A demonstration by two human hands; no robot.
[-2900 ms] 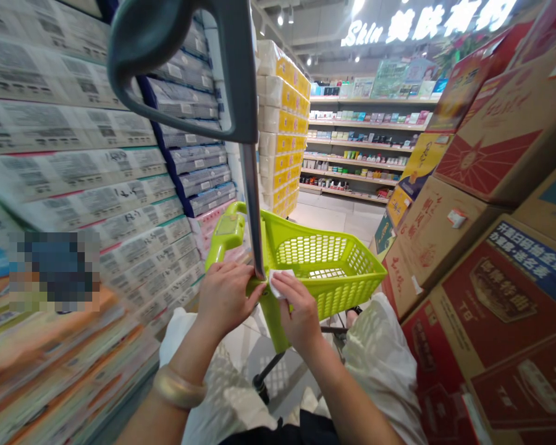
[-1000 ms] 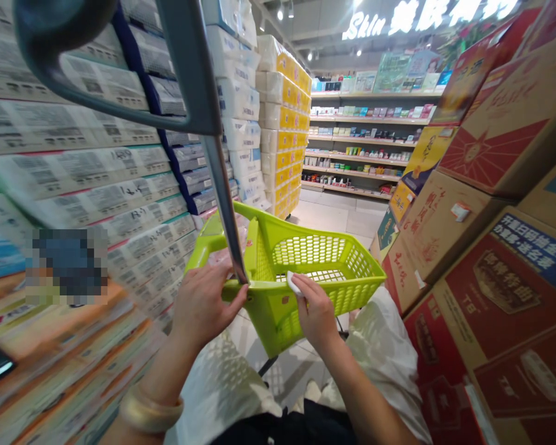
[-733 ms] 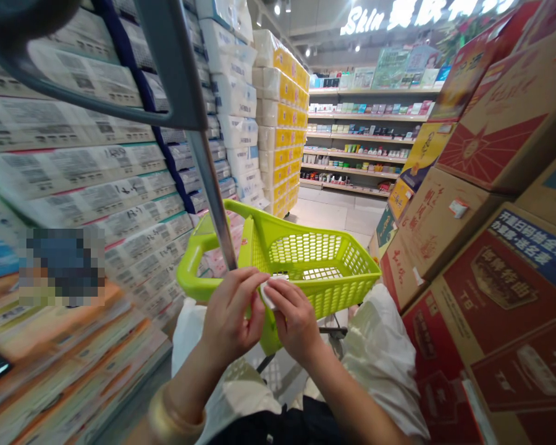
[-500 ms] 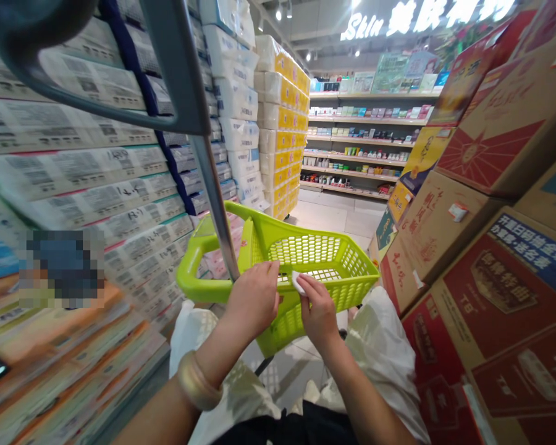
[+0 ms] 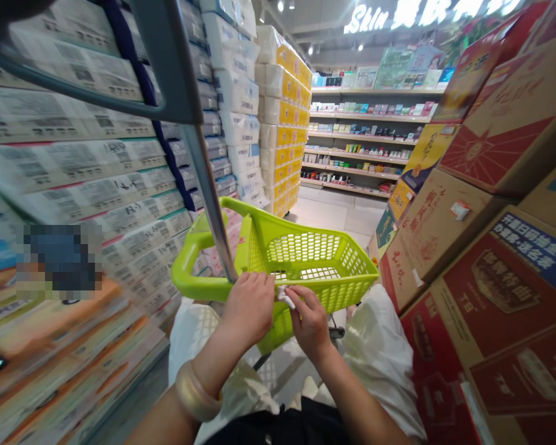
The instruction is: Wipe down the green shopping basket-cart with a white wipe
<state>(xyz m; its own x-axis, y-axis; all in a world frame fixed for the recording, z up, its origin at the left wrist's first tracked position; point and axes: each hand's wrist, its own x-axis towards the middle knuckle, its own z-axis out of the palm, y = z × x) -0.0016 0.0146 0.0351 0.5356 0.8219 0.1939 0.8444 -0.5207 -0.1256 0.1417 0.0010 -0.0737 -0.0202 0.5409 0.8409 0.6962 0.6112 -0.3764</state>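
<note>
A lime-green plastic shopping basket (image 5: 333, 272) on wheels stands in front of me, with a grey metal pull handle (image 5: 204, 179) rising from its near rim. My left hand (image 5: 250, 309) is closed over the near rim of the basket, beside the foot of the handle. My right hand (image 5: 308, 318) pinches a small white wipe (image 5: 285, 298) and presses it against the same rim. Both hands almost touch. A gold bangle (image 5: 195, 392) sits on my left wrist.
Stacked packs of tissue paper (image 5: 97, 173) wall the left side of the aisle. Cardboard boxes (image 5: 491, 216) are piled on the right. Store shelves (image 5: 366, 148) with small goods stand at the far end of the tiled floor (image 5: 333, 216).
My left hand moved from the handle's foot onto the basket rim. My right hand has kept the wipe and slid it along the rim toward the left hand. The basket turned slightly.
</note>
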